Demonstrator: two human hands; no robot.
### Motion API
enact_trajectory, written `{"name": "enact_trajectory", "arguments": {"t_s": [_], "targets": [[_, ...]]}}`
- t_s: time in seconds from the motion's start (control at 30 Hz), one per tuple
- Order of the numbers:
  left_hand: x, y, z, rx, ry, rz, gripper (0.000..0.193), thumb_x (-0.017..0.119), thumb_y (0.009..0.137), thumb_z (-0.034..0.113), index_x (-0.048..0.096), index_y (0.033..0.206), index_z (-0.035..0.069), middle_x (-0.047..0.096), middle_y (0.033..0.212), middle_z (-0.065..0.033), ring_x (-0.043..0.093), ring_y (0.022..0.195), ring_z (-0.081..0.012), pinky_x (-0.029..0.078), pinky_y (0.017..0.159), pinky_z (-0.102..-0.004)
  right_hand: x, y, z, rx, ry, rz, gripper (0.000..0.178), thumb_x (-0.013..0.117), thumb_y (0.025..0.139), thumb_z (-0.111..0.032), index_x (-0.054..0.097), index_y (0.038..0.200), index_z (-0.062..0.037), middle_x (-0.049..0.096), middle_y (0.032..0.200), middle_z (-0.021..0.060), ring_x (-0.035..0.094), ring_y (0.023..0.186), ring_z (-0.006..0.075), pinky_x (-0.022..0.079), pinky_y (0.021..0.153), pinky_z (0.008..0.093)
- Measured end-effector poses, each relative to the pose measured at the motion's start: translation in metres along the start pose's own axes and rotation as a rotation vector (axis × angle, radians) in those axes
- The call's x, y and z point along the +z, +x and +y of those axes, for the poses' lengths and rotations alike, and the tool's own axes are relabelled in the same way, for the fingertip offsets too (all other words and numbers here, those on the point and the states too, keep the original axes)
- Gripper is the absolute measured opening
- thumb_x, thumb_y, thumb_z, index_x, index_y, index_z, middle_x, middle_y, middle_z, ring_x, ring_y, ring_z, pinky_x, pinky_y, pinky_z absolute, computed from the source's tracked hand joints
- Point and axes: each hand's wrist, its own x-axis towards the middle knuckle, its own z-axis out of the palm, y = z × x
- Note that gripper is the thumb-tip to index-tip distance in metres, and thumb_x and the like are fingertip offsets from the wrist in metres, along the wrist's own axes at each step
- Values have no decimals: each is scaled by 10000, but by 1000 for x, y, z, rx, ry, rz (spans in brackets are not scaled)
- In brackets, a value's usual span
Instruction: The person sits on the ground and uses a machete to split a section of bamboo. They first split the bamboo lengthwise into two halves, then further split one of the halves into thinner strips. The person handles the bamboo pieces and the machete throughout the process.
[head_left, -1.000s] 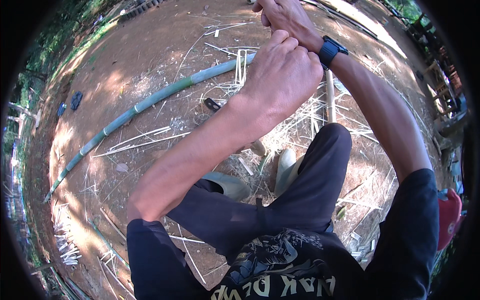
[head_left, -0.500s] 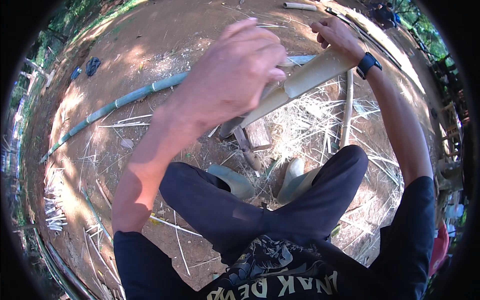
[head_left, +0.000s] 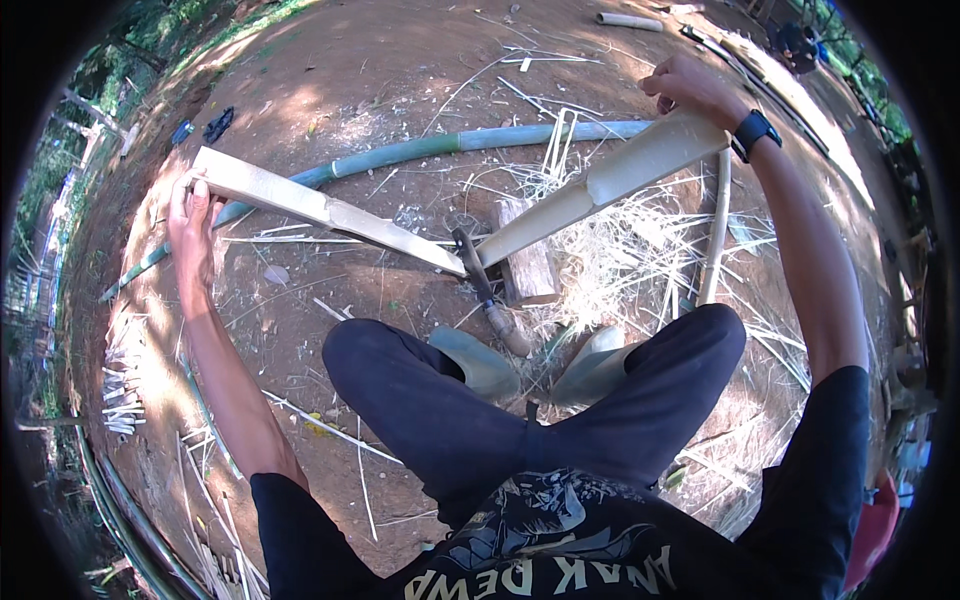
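A length of bamboo is spread into two pale halves that form a wide V. My left hand (head_left: 192, 222) closes on the outer end of the left bamboo half (head_left: 330, 212). At the far right my right hand (head_left: 692, 90) has curled fingers and grips the upper end of the right bamboo half (head_left: 610, 178); its underside is partly hidden. Where the halves come together stands a machete (head_left: 468, 252), its handle (head_left: 508, 330) pointing toward my boots. No hand touches it. Whether the halves are still joined there, I cannot tell.
A wooden block (head_left: 528, 265) sits beside the machete, with a heap of pale shavings (head_left: 620, 245) to its right. A long green bamboo pole (head_left: 400, 150) lies across the ground beyond. A thinner pole (head_left: 717, 225) lies at the right. My boots (head_left: 478, 362) flank the handle.
My left hand has swung from the middle out to the far left and now holds the left half, which shows spread from the right one. My right hand has barely moved.
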Motion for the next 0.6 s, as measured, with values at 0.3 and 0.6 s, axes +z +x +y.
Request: {"name": "enact_trajectory", "arguments": {"t_s": [0.3, 0.6], "targets": [[102, -30, 22, 366, -160, 425, 236, 517, 1023, 201, 338, 1076, 57, 622, 1036, -234, 699, 952, -290, 575, 748, -313, -2, -54, -38, 73, -132, -551, 418, 656, 806, -356, 740, 1018, -6, 724, 939, 148, 669, 873, 243, 503, 785, 356], [169, -61, 68, 569, -270, 400, 232, 555, 984, 165, 403, 1107, 38, 696, 796, -182, 699, 741, -207, 536, 626, -285, 11, -167, 36, 177, -527, -815, 276, 562, 770, -78, 674, 1000, 23, 682, 914, 237, 652, 917, 401, 514, 801, 475]]}}
